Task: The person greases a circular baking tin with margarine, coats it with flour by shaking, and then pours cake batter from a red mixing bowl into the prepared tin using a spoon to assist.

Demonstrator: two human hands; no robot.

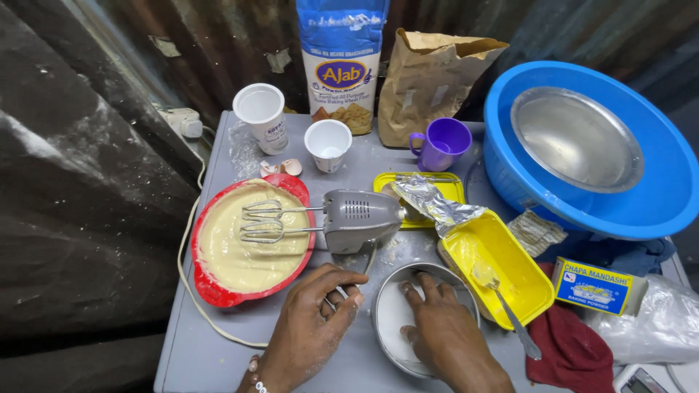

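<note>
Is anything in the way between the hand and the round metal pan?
No, nothing visible is. The right hand already rests inside the round metal pan, fingers spread on its floured bottom. The left hand sits just beside the pan's rim, holding the hand mixer's cord close to the mixer.

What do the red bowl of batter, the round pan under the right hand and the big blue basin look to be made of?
Red bowl: likely plastic, with an even matte colour. Round pan: metal, with a grey rim and dull shine, dusted white inside. Blue basin: probably plastic, uniformly glossy blue. Right hand rests inside the pan.
</note>
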